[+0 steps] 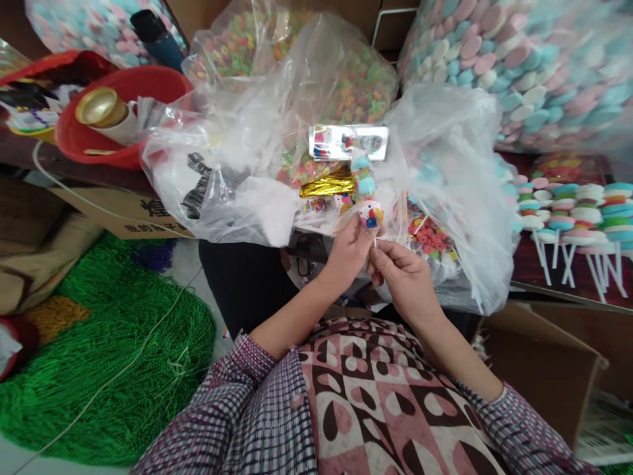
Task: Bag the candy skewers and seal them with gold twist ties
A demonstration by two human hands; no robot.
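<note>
A marshmallow skewer (365, 183), stacked in blue, green and white pieces, stands upright in front of me above the table. It seems to be in a clear printed bag, with a colourful print near its lower end. My left hand (347, 247) is closed around the bottom of it. Just below, my right hand (403, 272) pinches the white stick between thumb and fingertips. Behind the skewer lies a stack of shiny printed bags (326, 144). A bundle of gold twist ties (324, 185) is just left of the skewer. Red ring candies (429, 236) lie in plastic to the right.
Finished-looking marshmallow skewers (586, 211) lie in a row on the right, sticks toward me. Big clear bags of marshmallows (524, 66) and ring candies (361, 86) stand behind. A red basin (168, 86) is at left; green strands (123, 356) cover the floor. An open carton (539, 369) sits lower right.
</note>
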